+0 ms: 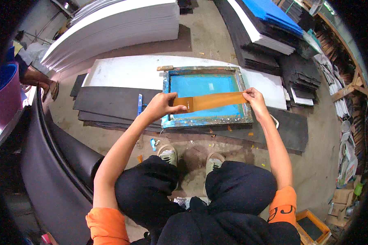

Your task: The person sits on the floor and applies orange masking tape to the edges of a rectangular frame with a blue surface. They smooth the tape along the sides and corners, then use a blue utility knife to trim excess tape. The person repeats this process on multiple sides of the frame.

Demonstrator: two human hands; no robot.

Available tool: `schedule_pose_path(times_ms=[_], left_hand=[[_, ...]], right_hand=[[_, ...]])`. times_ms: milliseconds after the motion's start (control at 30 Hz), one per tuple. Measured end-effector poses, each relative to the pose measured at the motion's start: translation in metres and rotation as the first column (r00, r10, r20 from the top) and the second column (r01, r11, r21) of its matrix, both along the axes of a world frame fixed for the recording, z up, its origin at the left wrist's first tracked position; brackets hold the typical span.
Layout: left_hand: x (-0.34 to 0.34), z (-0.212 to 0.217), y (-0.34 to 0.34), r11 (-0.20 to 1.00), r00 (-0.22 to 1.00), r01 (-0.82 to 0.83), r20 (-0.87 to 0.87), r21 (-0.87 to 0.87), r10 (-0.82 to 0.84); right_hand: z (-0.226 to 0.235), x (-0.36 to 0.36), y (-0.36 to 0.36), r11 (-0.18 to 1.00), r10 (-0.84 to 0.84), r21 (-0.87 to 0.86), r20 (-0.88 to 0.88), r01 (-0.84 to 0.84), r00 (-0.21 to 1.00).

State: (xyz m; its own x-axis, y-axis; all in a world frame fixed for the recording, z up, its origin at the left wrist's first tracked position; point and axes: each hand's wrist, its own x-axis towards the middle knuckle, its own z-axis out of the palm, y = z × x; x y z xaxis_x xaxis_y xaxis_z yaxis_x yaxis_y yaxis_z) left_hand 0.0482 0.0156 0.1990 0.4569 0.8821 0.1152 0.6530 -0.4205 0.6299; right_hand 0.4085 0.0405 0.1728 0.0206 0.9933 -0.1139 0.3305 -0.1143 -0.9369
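Observation:
I hold a long brown strip of tape (212, 100) stretched between both hands. My left hand (161, 106) pinches its left end and my right hand (254, 99) pinches its right end. The strip hangs over the near side of a screen-printing frame (204, 121) with a blue mesh (202, 85) and a paint-stained rim. The frame lies on the floor on black sheets (110, 102), with a white sheet (126, 71) behind it. My knees and shoes (169, 153) are just below the frame.
A tall stack of white sheets (114, 28) stands at the back left. Stacks of black, white and blue sheets (270, 28) fill the back right. A purple tub (6, 96) and another person's arm (39, 77) are at left. Clutter lines the right wall.

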Motion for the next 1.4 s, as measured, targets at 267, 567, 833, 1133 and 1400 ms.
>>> schedule_pose_path(times_ms=[267,567,833,1133,1400], left_hand=[[-0.053,-0.063,0.036,0.938,0.972,-0.232,-0.107,-0.256,0.211],[-0.045,-0.096,0.029,0.960,0.975,-0.222,-0.037,-0.173,0.219],[-0.067,-0.106,0.024,0.955,0.973,-0.231,-0.020,-0.187,0.231],[-0.052,-0.100,0.014,0.937,0.971,-0.229,-0.128,-0.263,0.201],[-0.049,-0.095,0.009,0.928,0.969,-0.244,-0.115,-0.282,0.219]], right_hand=[[-0.079,0.114,0.010,0.970,-0.239,-0.005,0.177,0.243,0.955],[-0.142,0.100,0.004,0.919,-0.392,0.109,0.319,0.378,0.863],[-0.130,0.086,-0.006,0.933,-0.352,0.020,0.257,0.359,0.900],[-0.166,0.078,-0.032,0.920,-0.379,0.073,0.413,0.385,0.828],[-0.169,0.068,-0.030,0.921,-0.374,0.058,0.410,0.385,0.832]])
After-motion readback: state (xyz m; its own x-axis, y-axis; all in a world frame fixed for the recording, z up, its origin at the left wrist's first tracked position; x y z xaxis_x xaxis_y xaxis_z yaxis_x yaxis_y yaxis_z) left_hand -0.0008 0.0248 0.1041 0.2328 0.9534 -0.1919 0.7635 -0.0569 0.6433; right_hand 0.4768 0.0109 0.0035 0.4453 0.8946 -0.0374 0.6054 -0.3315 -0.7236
